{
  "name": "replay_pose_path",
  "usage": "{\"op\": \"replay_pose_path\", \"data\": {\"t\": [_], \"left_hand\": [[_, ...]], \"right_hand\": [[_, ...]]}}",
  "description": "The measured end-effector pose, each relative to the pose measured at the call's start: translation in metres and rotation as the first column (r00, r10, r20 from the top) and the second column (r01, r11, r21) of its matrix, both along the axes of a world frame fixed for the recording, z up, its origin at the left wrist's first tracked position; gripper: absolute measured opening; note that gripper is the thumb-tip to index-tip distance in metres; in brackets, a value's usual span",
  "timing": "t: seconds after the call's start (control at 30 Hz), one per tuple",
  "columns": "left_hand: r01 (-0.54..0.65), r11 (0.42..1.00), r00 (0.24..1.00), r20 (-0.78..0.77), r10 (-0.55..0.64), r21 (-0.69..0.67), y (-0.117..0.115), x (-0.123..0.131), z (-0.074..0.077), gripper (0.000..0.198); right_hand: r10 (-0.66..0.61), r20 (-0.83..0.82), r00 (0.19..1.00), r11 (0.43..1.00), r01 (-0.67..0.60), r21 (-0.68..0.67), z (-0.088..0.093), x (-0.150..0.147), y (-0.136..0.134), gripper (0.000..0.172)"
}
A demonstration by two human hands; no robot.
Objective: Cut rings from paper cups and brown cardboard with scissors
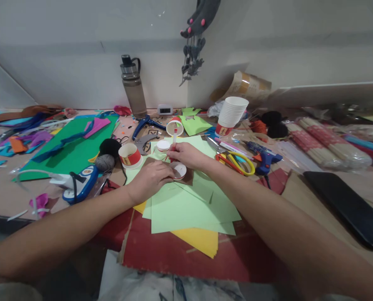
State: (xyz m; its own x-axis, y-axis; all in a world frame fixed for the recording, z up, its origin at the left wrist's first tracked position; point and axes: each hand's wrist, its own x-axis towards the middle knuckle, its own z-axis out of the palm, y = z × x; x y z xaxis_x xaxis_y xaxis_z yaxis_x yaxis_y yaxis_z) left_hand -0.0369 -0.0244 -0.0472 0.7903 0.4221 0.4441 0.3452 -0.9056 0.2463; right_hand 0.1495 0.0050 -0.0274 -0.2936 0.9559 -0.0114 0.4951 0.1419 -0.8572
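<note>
My right hand point(188, 154) is closed around a slim, upright pen-like stick with red and pale parts point(174, 136); its lower end is partly hidden by my fingers. My left hand point(153, 177) is closed at the near left rim of a shallow white paper cup bottom point(178, 170), just below my right hand. A second white round cup piece point(163, 145) lies behind my left fingers. Under both hands are light green paper sheets point(186, 209). A cut red-and-white paper cup point(130, 156) stands to the left, and another cut cup point(174, 125) lies tipped behind.
Scissors with yellow handles point(242, 163), a blue glue gun point(264, 158) and a stack of paper cups point(232, 113) are at right. A power strip point(84, 184) and green sheet point(70, 146) lie left. Behind stand a bottle point(133, 90) and blue-handled pliers point(147, 125).
</note>
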Motion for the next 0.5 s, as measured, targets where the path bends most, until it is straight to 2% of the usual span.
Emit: {"op": "replay_pose_path", "data": {"t": [0.27,0.5], "left_hand": [[-0.012,1.0,1.0,-0.004,0.012,0.012,0.0,0.0,-0.001,0.014],[-0.003,1.0,1.0,0.005,0.003,0.024,0.0,0.001,0.001,0.013]], "right_hand": [[-0.038,-0.018,0.999,0.999,0.038,-0.011,-0.002,0.007,-0.003,0.015],[-0.108,0.053,0.993,0.994,0.107,0.016,-0.001,0.012,-0.007,0.015]]}}
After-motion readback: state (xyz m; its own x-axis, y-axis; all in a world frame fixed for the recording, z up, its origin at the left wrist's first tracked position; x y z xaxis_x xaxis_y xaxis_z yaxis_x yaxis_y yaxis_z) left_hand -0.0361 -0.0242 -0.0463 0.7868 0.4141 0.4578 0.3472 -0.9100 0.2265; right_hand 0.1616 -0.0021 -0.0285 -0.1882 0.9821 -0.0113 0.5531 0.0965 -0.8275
